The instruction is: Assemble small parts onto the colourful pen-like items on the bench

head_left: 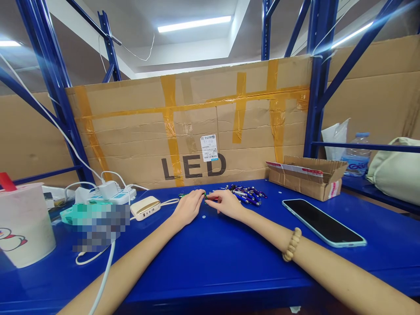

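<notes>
The capitals "LED" (192, 166) stand in large black print on the taped cardboard sheet (138, 140) behind the table (210, 262). Just above them, a white sticker (209, 148) carries rows of print too small to read. Pale lettering on the blue label of the water bottle (356, 165) cannot be made out with certainty.

Single head view, forward and slightly down; left hand (188, 207), right hand (229, 204) mid-distance, cardboard panel (138, 144) beyond.

Green piece (205, 196) mostly hidden by fingers (200, 194); cup (28, 227) cut off at left edge, bag (397, 166) at right.
</notes>
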`<state>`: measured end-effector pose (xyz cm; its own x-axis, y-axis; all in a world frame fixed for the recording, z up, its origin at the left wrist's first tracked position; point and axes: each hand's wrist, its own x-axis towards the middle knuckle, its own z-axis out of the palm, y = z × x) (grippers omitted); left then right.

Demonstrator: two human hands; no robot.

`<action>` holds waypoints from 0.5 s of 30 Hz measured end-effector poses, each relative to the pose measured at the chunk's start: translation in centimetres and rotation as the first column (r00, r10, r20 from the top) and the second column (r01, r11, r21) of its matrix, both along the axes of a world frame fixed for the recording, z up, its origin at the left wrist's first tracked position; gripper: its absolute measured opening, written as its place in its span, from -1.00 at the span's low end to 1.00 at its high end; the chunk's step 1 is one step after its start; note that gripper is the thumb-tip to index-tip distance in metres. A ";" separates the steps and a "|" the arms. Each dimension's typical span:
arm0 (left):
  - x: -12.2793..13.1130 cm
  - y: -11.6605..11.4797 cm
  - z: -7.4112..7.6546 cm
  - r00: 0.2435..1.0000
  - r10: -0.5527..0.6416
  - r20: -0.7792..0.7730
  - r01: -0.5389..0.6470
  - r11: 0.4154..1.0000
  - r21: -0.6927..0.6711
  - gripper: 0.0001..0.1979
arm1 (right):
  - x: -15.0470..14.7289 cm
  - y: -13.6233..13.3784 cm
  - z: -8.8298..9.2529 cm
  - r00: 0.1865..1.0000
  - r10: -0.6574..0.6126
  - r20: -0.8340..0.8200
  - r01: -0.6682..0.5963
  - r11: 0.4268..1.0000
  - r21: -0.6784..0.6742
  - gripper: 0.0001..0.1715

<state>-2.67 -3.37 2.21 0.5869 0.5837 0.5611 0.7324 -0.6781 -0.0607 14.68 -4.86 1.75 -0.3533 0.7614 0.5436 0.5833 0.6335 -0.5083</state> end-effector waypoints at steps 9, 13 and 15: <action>0.3 -0.7 0.5 0.998 -0.017 0.059 0.024 0.992 -0.123 -0.73 | -0.2 0.4 0.1 0.977 0.002 -0.215 -0.013 0.999 -0.049 -0.77; 0.2 -0.7 0.6 0.995 -0.075 0.069 0.087 0.976 -0.199 -0.72 | -0.5 0.1 0.3 0.949 0.010 -0.316 -0.054 0.990 -0.131 -0.78; 0.1 -0.6 0.5 0.992 -0.102 0.075 0.116 0.970 -0.213 -0.71 | -0.6 0.0 0.3 0.934 0.027 -0.358 -0.083 0.986 -0.145 -0.78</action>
